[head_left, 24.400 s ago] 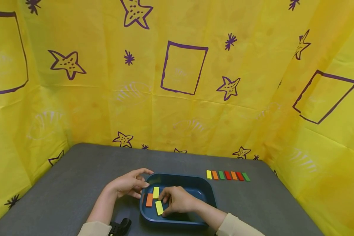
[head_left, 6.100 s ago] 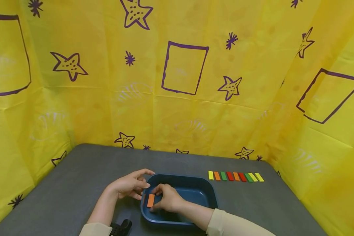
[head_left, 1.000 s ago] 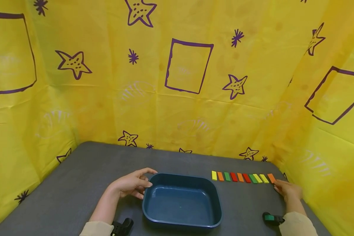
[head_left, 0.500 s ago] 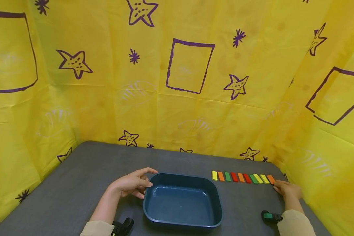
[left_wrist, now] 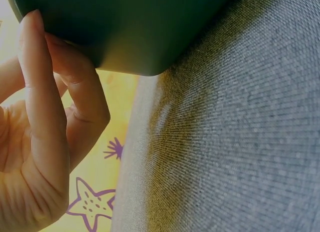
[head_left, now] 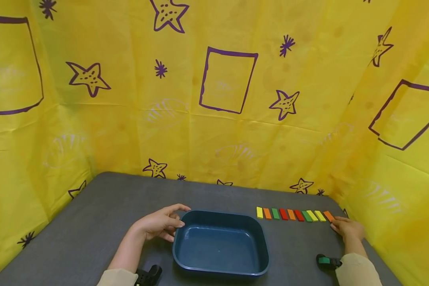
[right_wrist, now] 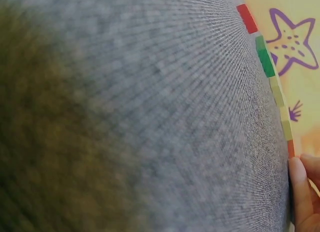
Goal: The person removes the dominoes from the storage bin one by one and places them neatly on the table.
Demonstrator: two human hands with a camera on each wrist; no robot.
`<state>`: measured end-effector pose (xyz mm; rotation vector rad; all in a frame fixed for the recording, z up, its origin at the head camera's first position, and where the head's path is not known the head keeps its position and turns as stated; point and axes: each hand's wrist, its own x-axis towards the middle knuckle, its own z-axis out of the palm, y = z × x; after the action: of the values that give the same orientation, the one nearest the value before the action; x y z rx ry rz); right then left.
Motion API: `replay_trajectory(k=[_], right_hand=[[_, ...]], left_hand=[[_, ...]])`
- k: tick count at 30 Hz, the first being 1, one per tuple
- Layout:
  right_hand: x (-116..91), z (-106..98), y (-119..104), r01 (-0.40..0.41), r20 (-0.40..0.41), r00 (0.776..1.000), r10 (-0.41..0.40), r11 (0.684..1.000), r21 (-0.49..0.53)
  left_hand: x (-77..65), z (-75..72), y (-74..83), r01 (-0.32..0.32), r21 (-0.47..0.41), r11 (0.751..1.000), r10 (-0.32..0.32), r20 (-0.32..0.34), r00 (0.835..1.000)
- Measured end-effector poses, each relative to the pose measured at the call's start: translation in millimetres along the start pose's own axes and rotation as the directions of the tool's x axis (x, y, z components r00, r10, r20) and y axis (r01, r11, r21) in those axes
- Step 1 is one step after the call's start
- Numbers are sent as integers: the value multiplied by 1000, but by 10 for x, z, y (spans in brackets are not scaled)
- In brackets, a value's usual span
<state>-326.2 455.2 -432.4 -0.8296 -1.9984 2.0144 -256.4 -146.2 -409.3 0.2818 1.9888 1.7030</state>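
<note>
My left hand (head_left: pixel 161 223) holds the left end of a dark blue rectangular bin (head_left: pixel 221 275), thumb at the rim. In the left wrist view, fingers (left_wrist: pixel 46 117) of that hand curl up against the bin's outer wall (left_wrist: pixel 125 32). Far to the right, my right hand (head_left: pixel 348 229) pinches the near end of a flat orange block (head_left: pixel 329 216). This block lies at the right end of a row of domino-shaped blocks, beside a yellow block (head_left: pixel 320 216). The right wrist view has the fingertips (right_wrist: pixel 297 167) right at the orange block (right_wrist: pixel 291 148), which they partly hide.
Leftward along the row lie yellow, green, red and orange blocks, starting with a yellow block (head_left: pixel 259 212). The grey cloth-covered table (head_left: pixel 111 206) meets a yellow curtain (head_left: pixel 128 131) with purple stars behind and at both sides. Dark wrist devices (head_left: pixel 328 262) sit by both sleeves.
Two yellow blocks and the orange one have left the bin for the row's right end, so the bin's floor is bare. My right hand moved from bin to row; over the last second it barely shifts.
</note>
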Motion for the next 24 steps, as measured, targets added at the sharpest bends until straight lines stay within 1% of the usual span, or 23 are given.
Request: replay_trajectory(k=[6, 12, 15, 17, 18, 20, 22, 23, 24], right_hand=[[39, -53, 28, 11, -15, 1000, -11, 999, -36], [57, -42, 26, 59, -45, 997, -63, 993, -99], [31, 31, 3, 117, -37, 991, -125, 978, -173], [-1, 118, -25, 165, -9, 985, -172, 955, -247], [-25, 168, -45, 194, 3, 979, -202, 933, -303], [-84, 271, -96, 260, 49, 963, -266, 862, -435], [-165, 384, -163, 334, 99, 935, -340, 753, -567], [-211, 449, -198, 365, 120, 920, -373, 703, -610], [-256, 513, -233, 398, 146, 900, -410, 640, -657]], left_hand=[[28, 5, -1, 0, 1, 1000, 0, 10, 1000], [73, -13, -8, -9, 18, 1000, 8, 13, 1000], [82, -27, -12, -13, 40, 999, 12, 8, 1000], [61, -40, -24, -11, 53, 999, 11, 4, 1000], [45, -47, -27, -9, 60, 998, 9, 3, 1000], [3, -61, -21, -6, 78, 997, 6, -11, 1000], [-52, -77, 3, -13, 110, 994, 18, -43, 999], [-80, -87, 21, -23, 135, 991, 33, -74, 997], [-108, -96, 46, -37, 169, 985, 56, -111, 992]])
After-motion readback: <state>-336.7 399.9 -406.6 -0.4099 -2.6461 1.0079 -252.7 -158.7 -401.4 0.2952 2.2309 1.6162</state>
